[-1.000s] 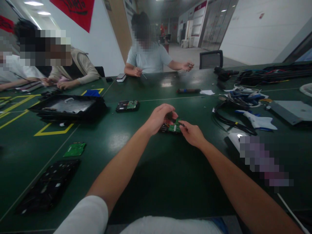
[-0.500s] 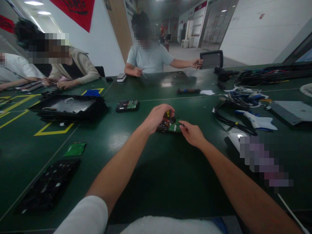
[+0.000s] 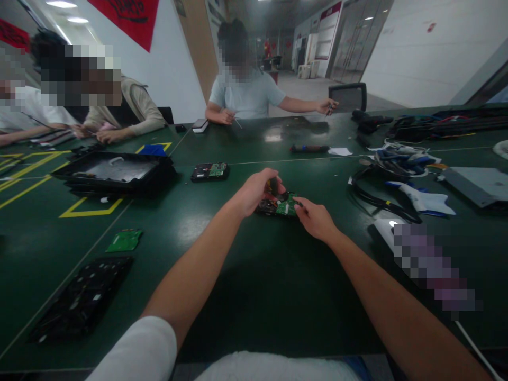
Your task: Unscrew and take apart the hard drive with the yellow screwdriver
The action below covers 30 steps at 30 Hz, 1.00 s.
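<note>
A hard drive (image 3: 277,208) with a green circuit board lies on the dark green table in front of me. My left hand (image 3: 265,189) is closed around a screwdriver (image 3: 272,185) with a yellow-and-black handle, held upright over the drive's left part; its tip is hidden. At the drive's right edge, my right hand (image 3: 311,214) has thumb and index finger pinched, with a dark bit between them that looks like the drive's edge. A second hard drive (image 3: 209,171) sits farther off to the left. Nearer on the left lie a loose green circuit board (image 3: 124,241) and a black drive casing (image 3: 83,299).
Stacked black trays (image 3: 119,172) stand at the left. On the right are bundled cables (image 3: 400,161), a glove (image 3: 423,198), a grey metal box (image 3: 476,185) and a blurred-out device (image 3: 383,230) with a white cord. A co-worker (image 3: 246,95) sits across; others sit at the left.
The view has shifted slightly. My left hand stays over the hard drive, with the screwdriver handle turned a little. My right hand remains at the drive's edge.
</note>
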Each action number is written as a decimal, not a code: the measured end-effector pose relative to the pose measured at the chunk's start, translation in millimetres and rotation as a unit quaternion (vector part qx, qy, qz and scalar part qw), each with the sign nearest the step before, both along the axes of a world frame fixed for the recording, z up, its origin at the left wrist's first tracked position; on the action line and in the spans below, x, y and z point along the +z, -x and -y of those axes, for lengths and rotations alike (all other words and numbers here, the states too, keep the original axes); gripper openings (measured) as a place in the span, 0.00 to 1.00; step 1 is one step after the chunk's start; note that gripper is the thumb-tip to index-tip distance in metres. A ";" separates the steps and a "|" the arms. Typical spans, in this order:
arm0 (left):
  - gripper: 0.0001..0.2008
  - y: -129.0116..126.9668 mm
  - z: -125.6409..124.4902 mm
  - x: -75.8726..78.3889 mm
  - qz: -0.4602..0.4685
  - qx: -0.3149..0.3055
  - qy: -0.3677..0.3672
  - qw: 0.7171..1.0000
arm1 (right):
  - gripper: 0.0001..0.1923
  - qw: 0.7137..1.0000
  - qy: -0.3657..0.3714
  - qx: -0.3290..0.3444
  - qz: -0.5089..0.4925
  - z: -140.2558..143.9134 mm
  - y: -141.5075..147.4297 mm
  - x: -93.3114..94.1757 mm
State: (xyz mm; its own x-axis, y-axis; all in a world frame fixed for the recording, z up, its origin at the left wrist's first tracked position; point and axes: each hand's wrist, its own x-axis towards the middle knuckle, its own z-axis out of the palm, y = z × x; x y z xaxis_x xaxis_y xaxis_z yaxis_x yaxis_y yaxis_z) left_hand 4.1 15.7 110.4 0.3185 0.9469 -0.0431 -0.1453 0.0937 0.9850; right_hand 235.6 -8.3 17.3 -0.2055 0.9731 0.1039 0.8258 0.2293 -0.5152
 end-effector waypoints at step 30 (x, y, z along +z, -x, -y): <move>0.29 4.1 8.6 9.7 -0.226 0.007 -0.105 0.969 | 0.25 1.000 -0.011 0.004 0.000 -1.5 -0.5 -3.0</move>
